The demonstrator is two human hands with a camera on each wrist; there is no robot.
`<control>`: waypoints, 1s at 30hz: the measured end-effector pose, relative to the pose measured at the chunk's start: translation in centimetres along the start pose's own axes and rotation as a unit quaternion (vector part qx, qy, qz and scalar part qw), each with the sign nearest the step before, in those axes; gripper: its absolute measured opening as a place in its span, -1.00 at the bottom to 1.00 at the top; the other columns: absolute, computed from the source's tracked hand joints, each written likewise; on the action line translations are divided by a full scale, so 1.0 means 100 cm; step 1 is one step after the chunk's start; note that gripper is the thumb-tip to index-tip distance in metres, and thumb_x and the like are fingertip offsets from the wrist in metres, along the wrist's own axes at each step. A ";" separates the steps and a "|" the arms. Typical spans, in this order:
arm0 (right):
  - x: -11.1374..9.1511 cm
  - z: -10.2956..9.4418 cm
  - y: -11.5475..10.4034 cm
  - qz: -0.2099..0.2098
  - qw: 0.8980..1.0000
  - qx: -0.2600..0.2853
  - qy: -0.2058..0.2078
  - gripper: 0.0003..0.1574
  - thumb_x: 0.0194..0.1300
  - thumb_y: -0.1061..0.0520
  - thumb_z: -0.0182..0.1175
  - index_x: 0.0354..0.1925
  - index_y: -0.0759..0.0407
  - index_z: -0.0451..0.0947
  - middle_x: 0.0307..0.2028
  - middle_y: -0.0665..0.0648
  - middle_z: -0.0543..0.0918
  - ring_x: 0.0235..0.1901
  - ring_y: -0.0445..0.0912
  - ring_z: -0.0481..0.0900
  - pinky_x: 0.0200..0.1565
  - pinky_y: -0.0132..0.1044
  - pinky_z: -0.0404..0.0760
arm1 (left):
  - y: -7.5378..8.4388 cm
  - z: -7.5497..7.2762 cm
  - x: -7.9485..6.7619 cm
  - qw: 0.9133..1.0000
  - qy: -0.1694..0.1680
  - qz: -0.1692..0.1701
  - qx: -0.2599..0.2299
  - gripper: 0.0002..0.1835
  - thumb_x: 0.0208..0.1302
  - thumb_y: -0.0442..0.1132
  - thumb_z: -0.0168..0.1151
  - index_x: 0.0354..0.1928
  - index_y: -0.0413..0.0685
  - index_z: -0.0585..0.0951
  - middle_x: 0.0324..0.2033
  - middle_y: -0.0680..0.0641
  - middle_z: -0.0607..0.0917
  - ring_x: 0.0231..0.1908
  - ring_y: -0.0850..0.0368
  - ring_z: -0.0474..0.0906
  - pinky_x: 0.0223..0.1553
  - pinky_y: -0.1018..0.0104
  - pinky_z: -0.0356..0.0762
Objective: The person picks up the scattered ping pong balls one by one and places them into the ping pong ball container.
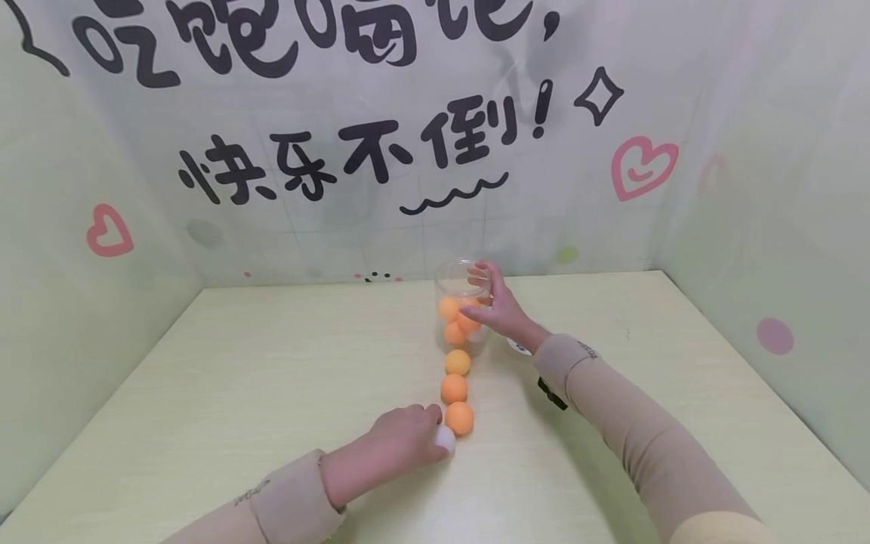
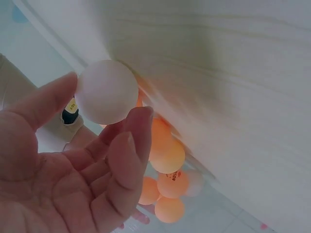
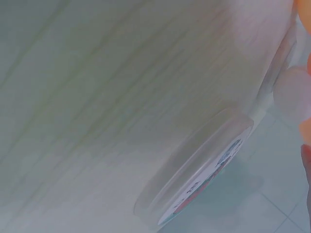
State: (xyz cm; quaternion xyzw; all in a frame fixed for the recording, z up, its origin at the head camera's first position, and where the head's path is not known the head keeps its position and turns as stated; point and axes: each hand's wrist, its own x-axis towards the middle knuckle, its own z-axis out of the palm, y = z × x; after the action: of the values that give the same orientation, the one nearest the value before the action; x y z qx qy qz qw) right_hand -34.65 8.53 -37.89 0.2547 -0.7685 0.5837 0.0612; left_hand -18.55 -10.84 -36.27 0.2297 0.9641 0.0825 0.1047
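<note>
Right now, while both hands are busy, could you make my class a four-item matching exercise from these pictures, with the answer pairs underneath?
Things
1. Left hand
2. Lid
3. Row of orange balls
4. Right hand

Places and states
A. On the table, between the white ball and the clear jar
B. Curled around the clear jar
C. Pinching the white ball
D. Round, with a printed face

Pairs: 1-C, 2-D, 3-A, 4-B

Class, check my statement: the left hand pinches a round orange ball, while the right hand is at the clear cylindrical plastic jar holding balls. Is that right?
Not quite: the left hand pinches a round white ball, as the left wrist view shows. The rest stands.
</note>
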 end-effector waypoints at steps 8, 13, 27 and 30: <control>0.000 0.000 -0.001 0.003 1.000 0.008 -0.001 -0.09 0.13 0.24 0.23 0.29 0.14 -0.08 0.29 0.27 0.16 0.29 0.12 0.14 0.20 0.16 0.22 | 0.002 0.000 0.001 1.000 -0.001 0.005 0.013 -0.68 0.01 -0.08 0.34 -0.31 -0.13 0.49 -0.57 0.01 0.46 -0.58 0.19 0.32 -0.58 0.36 0.33; -0.001 0.000 0.002 -0.016 1.000 -0.005 0.004 -0.11 0.12 0.11 0.26 0.27 0.06 -0.04 0.27 0.21 0.20 0.25 0.11 0.19 0.15 0.11 0.30 | 0.003 0.001 0.002 1.000 -0.013 -0.001 0.016 -0.70 0.01 -0.09 0.34 -0.36 -0.12 0.48 -0.59 0.01 0.45 -0.60 0.17 0.32 -0.60 0.34 0.33; 0.000 -0.002 -0.004 0.006 1.000 0.009 -0.007 -0.10 0.13 0.31 0.22 0.28 0.20 -0.10 0.32 0.30 0.08 0.29 0.20 0.12 0.20 0.17 0.22 | -0.003 -0.016 -0.001 1.000 -0.004 0.014 -0.010 -0.65 -0.04 -0.12 0.36 -0.25 -0.13 0.51 -0.49 -0.03 0.55 -0.53 0.18 0.37 -0.48 0.31 0.43; 0.000 -0.001 -0.002 0.009 1.000 0.001 -0.003 -0.11 0.13 0.28 0.23 0.27 0.15 -0.09 0.32 0.25 0.11 0.29 0.15 0.14 0.21 0.13 0.24 | -0.003 -0.027 0.000 1.000 0.003 0.010 -0.028 -0.65 -0.02 -0.13 0.35 -0.22 -0.14 0.51 -0.48 -0.03 0.56 -0.53 0.16 0.39 -0.46 0.27 0.44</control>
State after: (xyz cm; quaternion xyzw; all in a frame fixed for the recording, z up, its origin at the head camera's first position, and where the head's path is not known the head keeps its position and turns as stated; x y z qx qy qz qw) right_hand -34.56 8.62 -37.71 0.2497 -0.7703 0.5843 0.0530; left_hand -19.29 -11.46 -33.76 0.2357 0.9594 0.1114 0.1079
